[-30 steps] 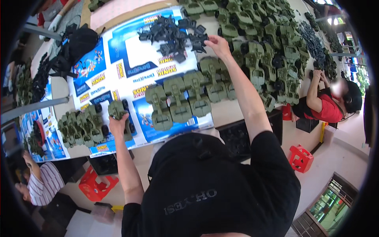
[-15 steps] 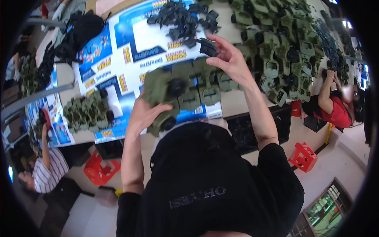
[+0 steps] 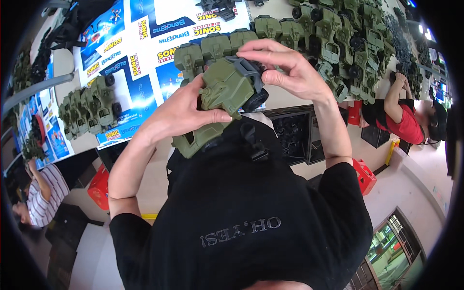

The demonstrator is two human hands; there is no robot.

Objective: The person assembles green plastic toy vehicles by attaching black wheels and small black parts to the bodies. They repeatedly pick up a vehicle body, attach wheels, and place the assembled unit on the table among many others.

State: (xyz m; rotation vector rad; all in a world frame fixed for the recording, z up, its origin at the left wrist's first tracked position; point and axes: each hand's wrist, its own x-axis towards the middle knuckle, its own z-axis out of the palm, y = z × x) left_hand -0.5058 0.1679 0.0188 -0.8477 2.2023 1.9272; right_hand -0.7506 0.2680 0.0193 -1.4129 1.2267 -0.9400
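Observation:
My left hand [image 3: 176,111] is closed round an olive-green toy truck [image 3: 223,86] with black wheels, held tilted above the table's near edge in front of my chest. Fingers lie over its far side and the thumb along its near side. At the truck's right end sits a dark grey plastic frame-like part [image 3: 249,70], touching the green body. My right hand [image 3: 297,72] grips that part between fingertips and thumb; its inner side is hidden. Just beyond, a row of similar green toy trucks [image 3: 216,47] stands on the printed sheet.
More green trucks [image 3: 92,106] stand at left, and many [image 3: 333,38] crowd the far right. Dark grey parts [image 3: 220,8] lie at the far edge. Black crates [image 3: 290,135] sit below the table edge. One co-worker in red [image 3: 408,123] is at right, another in stripes [image 3: 48,193] at left.
The dark grey part has come from above the row down against the truck's end. My left hand has turned the truck and drawn it nearer. The view has shifted.

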